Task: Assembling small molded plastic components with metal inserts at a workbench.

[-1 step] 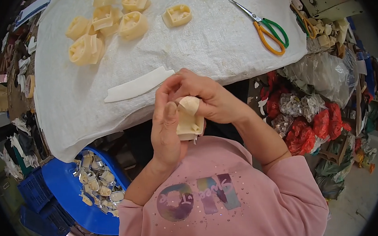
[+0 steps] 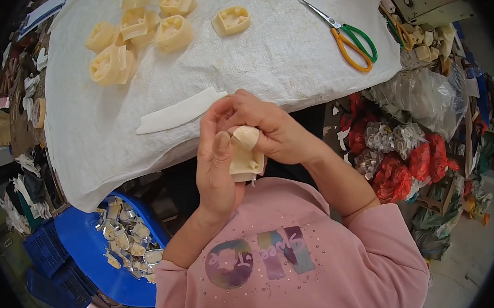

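Note:
Just in front of my chest and below the table edge, my left hand (image 2: 216,167) cups a cream, hollow moulded piece (image 2: 245,163) from the left, its thumb raised along the side. My right hand (image 2: 271,126) closes on the same piece from the upper right, fingertips meeting those of the left hand at its top. A pale rounded flap or cap (image 2: 247,137) covers the piece's upper end. Small pegs show inside the hollow, and a thin bit hangs from its lower rim. Beyond my fingers, a white curved strip (image 2: 178,111) lies on the covered table.
Several cream moulded pieces (image 2: 174,33) sit at the table's far left and middle. Scissors (image 2: 351,41) with orange and green handles lie at the right. A blue basin (image 2: 85,257) of metal-edged parts stands lower left. Red and clear plastic bags (image 2: 425,161) crowd the right.
My hands and the cream piece have shifted very slightly to the left. Both hands keep their grip, and the things on the table have not moved.

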A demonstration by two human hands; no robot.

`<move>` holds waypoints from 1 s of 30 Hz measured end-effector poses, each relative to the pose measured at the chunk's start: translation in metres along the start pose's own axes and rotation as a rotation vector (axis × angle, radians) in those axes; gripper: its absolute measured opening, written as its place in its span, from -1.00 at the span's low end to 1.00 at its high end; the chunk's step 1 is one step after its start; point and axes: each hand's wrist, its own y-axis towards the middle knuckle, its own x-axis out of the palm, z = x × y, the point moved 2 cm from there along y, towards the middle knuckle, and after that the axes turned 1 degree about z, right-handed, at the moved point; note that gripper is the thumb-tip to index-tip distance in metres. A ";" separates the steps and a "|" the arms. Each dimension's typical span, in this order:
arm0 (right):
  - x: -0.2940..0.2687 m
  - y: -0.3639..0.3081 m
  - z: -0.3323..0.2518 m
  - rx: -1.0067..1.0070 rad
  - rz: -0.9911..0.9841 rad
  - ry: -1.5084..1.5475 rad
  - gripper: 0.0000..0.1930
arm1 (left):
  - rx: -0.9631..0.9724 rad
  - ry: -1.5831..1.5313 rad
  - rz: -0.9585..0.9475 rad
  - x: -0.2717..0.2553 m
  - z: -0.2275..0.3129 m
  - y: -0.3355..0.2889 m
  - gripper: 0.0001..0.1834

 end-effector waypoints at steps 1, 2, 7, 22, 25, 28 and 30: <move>0.003 -0.002 0.007 -0.085 0.028 -0.076 -0.86 | 0.041 0.018 0.064 -0.001 0.001 0.000 -0.28; 0.007 -0.004 0.009 -0.084 0.029 -0.076 -0.86 | 0.041 0.017 0.063 0.000 0.002 0.000 -0.28; 0.026 -0.016 0.012 0.003 0.229 -0.059 -0.64 | 0.079 0.021 0.141 -0.004 0.007 0.001 -0.48; 0.036 -0.018 0.012 0.004 0.167 0.313 -0.52 | 0.211 -0.229 0.149 -0.012 0.004 0.006 -0.66; 0.038 -0.017 0.009 -0.047 0.221 0.113 -0.55 | 0.202 -0.174 0.167 -0.014 -0.001 0.007 -0.68; 0.042 -0.020 0.015 -0.173 0.323 0.047 -0.57 | 0.229 -0.198 0.172 -0.009 -0.003 0.003 -0.79; 0.040 -0.019 0.019 -0.169 0.336 0.040 -0.60 | 0.194 -0.179 0.164 -0.012 -0.006 0.004 -0.72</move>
